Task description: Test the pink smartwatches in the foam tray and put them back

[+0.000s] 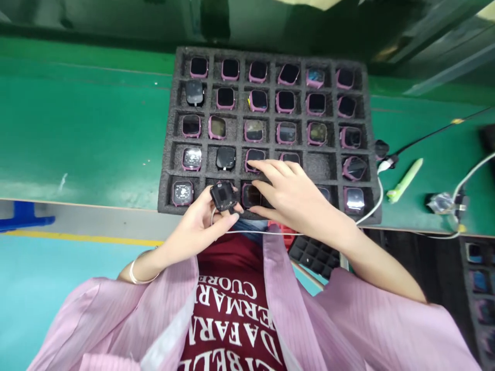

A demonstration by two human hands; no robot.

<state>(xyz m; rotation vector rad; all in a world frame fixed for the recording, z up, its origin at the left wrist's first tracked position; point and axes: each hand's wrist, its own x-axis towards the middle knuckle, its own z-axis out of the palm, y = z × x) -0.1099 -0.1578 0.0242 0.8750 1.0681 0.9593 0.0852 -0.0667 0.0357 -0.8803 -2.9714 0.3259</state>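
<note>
A dark grey foam tray holds rows of square smartwatches, most with pinkish-purple cases. Held in my left hand, at the tray's front edge, is a black square device; a white cable runs from this hand to the right. My right hand reaches over the front rows with its fingers apart. Its thumb and a finger lie at the lower and upper edges of a front-row smartwatch, which sits in its compartment. The index fingertip is over another smartwatch one row behind.
The tray rests on a green workbench. To its right are a pale green pen-like object, a white cable plug and a plastic-wrapped connector. Below the bench edge are a black compartment tray and another watch tray.
</note>
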